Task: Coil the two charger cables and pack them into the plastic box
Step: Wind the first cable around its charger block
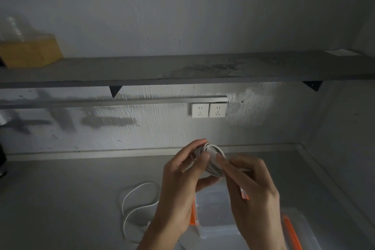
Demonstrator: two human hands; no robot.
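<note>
A white charger cable [213, 160] is wound into a tight coil, held up above the counter. My left hand [180, 186] grips the coil's left side, and my right hand [251, 193] pinches its right side with thumb and fingers. A second white cable [136, 207] lies in loose loops on the grey counter, left of my left wrist. Below my hands stands the clear plastic box [215, 217] with an orange clip on its left edge, partly hidden by both hands. Its clear lid [298, 231] with an orange strip lies to the right.
A grey counter [71, 199] runs to a raised ledge along the back wall and the right wall. Two white wall sockets [209, 110] sit above it. A long shelf [182, 71] overhangs, carrying a yellow box [30, 50] at the left.
</note>
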